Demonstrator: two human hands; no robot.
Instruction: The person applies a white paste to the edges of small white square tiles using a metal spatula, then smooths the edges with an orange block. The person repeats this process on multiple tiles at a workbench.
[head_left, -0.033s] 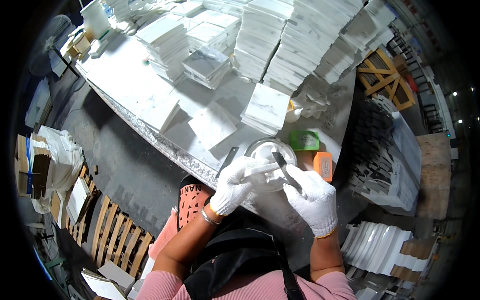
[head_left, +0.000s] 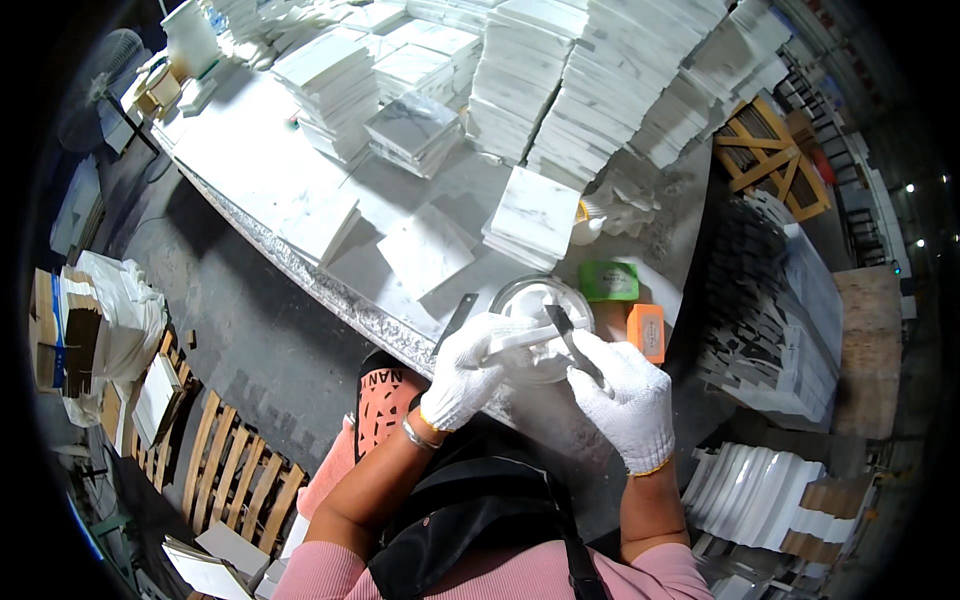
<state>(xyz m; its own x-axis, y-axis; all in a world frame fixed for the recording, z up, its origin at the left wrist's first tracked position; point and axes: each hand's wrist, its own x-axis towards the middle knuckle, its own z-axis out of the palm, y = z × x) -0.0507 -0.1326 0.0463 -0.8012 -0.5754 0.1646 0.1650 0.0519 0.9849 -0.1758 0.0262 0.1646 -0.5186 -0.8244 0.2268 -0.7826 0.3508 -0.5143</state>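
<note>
Both my hands wear white knit gloves. My left hand (head_left: 465,372) is closed around a narrow white strip (head_left: 525,338), which looks like a thin piece of tile or stone. In my right hand (head_left: 625,395) is a dark flat-bladed putty knife (head_left: 562,322), its blade touching or just above the strip's far end. Beneath them sits a round clear bowl (head_left: 502,290) with white paste in it, partly hidden by the strip and gloves. A dark flat metal blade (head_left: 457,318) lies beside my left hand at the table's edge.
Right of the bowl are a green box (head_left: 608,281) and an orange block (head_left: 646,333). A short stack of white marble tiles (head_left: 533,215) stands behind it, a loose tile (head_left: 425,250) to its left. Tall tile stacks (head_left: 610,85) fill the table's back. Wooden pallets (head_left: 235,470) lie on the floor.
</note>
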